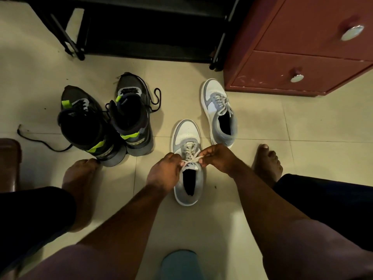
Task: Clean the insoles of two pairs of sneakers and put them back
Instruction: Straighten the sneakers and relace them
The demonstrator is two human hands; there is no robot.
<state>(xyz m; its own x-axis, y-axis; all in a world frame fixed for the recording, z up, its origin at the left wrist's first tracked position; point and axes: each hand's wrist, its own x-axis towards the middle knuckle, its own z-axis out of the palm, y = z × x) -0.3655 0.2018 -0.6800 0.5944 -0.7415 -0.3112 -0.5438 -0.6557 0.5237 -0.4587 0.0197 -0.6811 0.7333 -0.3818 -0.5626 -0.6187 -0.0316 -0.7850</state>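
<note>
Laces (191, 158) of the near grey-and-white sneaker (187, 164) are pinched from both sides: the left hand (164, 172) takes one end in a fingertip grip at 9 o'clock of the knot area, and the right hand (219, 158) pinches the other end at 3 o'clock. The shoe stands upright on the tiled floor (302, 128), toe pointing to 12 o'clock, between the seated person's bare feet. Its mate (220, 112) stands apart at about 1 o'clock, laces slack, collar open and dark inside. At 10 o'clock stands the second pair, black sneakers with neon-green tabs (105, 122), side by side and touching, laces undone, one black lace (40, 141) trailing across the tiles toward 9 o'clock.

No insole lies on the floor, and no cloth, brush or water is in view. The shoe openings are too dark to tell whether insoles sit inside. Whether the laces are being loosened before the insole comes out or tied after it went back cannot be told; the absence of cleaning gear would fit either the very start or the very end. A black rack (141, 27) and a red-brown drawer cabinet (302, 47) stand at 12 and 2 o'clock.
</note>
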